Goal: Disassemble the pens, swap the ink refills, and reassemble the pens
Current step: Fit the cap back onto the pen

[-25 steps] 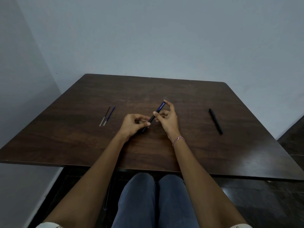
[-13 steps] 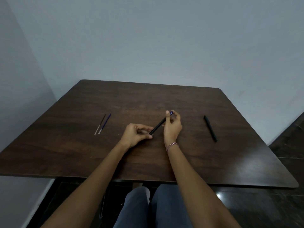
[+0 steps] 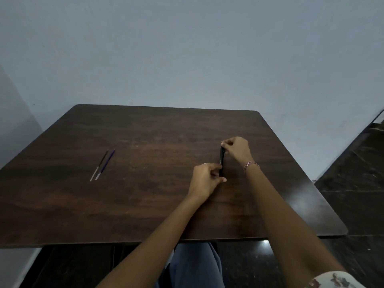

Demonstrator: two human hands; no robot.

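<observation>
Dark brown wood grain covers the table [image 3: 158, 204] I sit at, and both my hands work over its right half. Between them I hold a dark pen [image 3: 222, 157], which runs almost straight away from me, just above the tabletop or touching it; I cannot tell which. My left hand [image 3: 205, 177] has its fingers curled round the near end of the pen, with the thumb stretched out beneath it. My right hand [image 3: 236, 149] pinches the far end with bent fingertips, knuckles up. The pen's middle shows between the two grips, too dim for me to make out a seam or a clip. On my right wrist sits a thin pinkish bracelet [image 3: 251, 164]. Well apart from the hands, on the left half of the table, two loose refills lie side by side, nearly parallel and slanting away to the right: the black refill [image 3: 99, 165] on the left and the blue refill [image 3: 105, 165] just beside it, both with pale near ends. A plain grey-blue wall [image 3: 187, 48] rises behind the table. Below the near edge I see my blue jeans [image 3: 193, 267], and a patterned sleeve [image 3: 332, 280] at the bottom right corner.
</observation>
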